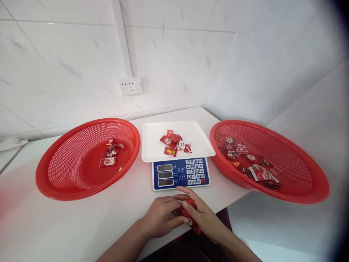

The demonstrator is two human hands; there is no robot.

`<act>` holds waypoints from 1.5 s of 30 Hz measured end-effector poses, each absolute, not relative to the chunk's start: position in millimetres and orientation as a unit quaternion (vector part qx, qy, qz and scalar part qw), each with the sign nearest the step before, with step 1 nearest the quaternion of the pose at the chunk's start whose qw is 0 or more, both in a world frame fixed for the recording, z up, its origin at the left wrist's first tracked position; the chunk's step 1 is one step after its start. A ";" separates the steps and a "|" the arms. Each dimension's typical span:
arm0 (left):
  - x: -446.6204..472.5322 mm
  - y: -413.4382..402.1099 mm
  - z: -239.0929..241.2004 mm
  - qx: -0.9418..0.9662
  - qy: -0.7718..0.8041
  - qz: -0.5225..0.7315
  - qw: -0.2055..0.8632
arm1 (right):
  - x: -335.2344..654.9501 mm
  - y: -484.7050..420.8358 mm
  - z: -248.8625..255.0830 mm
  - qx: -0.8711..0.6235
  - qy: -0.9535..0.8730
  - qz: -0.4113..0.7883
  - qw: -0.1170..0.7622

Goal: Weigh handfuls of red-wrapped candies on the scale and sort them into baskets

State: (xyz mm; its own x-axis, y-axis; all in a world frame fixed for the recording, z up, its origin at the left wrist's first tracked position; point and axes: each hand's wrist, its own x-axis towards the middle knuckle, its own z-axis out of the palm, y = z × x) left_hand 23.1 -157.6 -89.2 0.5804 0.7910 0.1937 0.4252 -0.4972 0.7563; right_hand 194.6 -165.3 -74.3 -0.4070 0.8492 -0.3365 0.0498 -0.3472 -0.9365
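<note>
Close to the table's front edge, my left hand (163,215) and my right hand (201,214) meet around some red wrapped sweets (194,225). Both hands are closed on them, and my fingers hide most of the wrappers. Just beyond my hands stands a digital scale (180,174) with a blue key panel and small displays. A small heap of red and white wrapped sweets (174,142) lies on the scale's white tray (150,145), near its middle.
A red plastic basket (62,167) on the left holds a few small packets (108,162). Another red basket (297,178) on the right holds more red packets (264,174) and leans past the table edge. A tiled wall with a socket (131,86) rises behind.
</note>
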 end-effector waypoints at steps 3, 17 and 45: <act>23.4 -157.8 -88.6 0.798 0.370 0.308 0.363 | 194.2 -162.8 -72.8 -0.461 -0.487 0.677 0.303; 21.2 -157.4 -81.2 0.667 0.455 0.337 0.484 | 199.9 -163.7 -73.6 -0.433 -0.556 0.675 0.220; -5.0 -151.8 -50.7 0.795 0.470 0.337 0.183 | 202.7 -152.0 -90.8 -0.386 -0.618 0.655 0.200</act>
State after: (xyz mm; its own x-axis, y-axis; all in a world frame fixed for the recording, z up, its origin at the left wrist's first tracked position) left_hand -5.0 -151.8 -50.7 0.3299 0.8710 0.3641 0.6244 -0.4906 0.6078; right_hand 202.7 -152.0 -90.8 -0.6223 0.7393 -0.2573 0.2140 -0.1555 -0.9644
